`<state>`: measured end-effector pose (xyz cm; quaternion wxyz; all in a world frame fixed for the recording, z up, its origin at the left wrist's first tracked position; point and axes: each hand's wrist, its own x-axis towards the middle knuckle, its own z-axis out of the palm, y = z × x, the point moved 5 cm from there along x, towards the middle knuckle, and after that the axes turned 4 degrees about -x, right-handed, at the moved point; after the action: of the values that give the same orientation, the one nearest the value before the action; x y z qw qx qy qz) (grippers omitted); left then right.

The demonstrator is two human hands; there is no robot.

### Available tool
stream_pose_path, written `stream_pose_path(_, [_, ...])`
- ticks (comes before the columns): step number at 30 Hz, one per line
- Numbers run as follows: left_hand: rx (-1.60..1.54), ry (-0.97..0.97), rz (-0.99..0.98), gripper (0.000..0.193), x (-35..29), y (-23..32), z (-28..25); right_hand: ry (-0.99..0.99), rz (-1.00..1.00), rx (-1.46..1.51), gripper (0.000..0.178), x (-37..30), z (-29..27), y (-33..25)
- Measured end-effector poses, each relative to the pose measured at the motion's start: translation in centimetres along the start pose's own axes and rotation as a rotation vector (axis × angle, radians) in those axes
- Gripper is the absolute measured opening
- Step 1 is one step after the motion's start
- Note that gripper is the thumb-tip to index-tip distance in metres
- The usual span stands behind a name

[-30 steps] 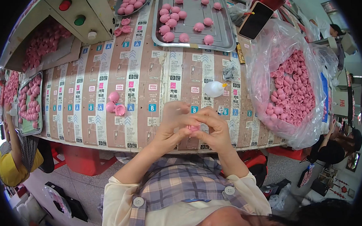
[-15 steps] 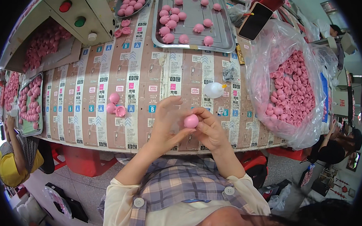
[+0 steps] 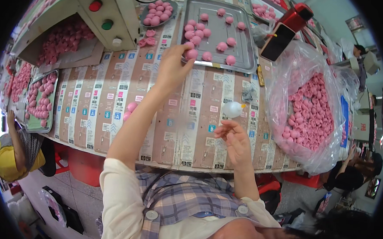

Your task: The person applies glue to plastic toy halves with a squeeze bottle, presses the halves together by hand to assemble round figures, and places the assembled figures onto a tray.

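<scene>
My left hand point(image 3: 174, 67) reaches over the left front corner of the metal tray point(image 3: 223, 66), thumb and fingers closed around a round pink ball point(image 3: 191, 54). Other pink balls lie close beside it in the tray, some in a cluster, some apart. My right hand point(image 3: 234, 141) is above the near part of the table, fingers loosely curled and apart, with nothing in it. Just beyond it lies a white, rounded squeeze bottle point(image 3: 232, 109) with an orange tip. Two pink pieces point(image 3: 132, 106) show partly behind my left forearm.
A clear plastic bag point(image 3: 277, 115) of pink half shells stands at right. A phone point(image 3: 278, 42) leans beside a red object. At left are a machine housing point(image 3: 125, 20) with red and green buttons and a green-lined tray point(image 3: 49, 102). A dish point(image 3: 170, 18) of balls sits behind.
My left hand has gone from beside my right hand up to the tray. My right hand has let go of the pink ball and opened. The view has shifted slightly.
</scene>
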<state>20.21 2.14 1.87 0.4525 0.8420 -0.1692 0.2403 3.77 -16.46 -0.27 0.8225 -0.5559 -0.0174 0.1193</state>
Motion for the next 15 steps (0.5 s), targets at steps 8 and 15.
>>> stream_pose_path(8, [0.208,-0.026,-0.167,0.037,1.1,-3.0,0.8,0.04,-0.077,-0.122,0.028,0.6,-1.6,-1.2])
stream_pose_path(15, [-0.137,0.034,-0.22,0.026,-1.0,-2.9,-6.7,0.492,-0.277,-0.426,0.027,1.3,-4.9,-3.5])
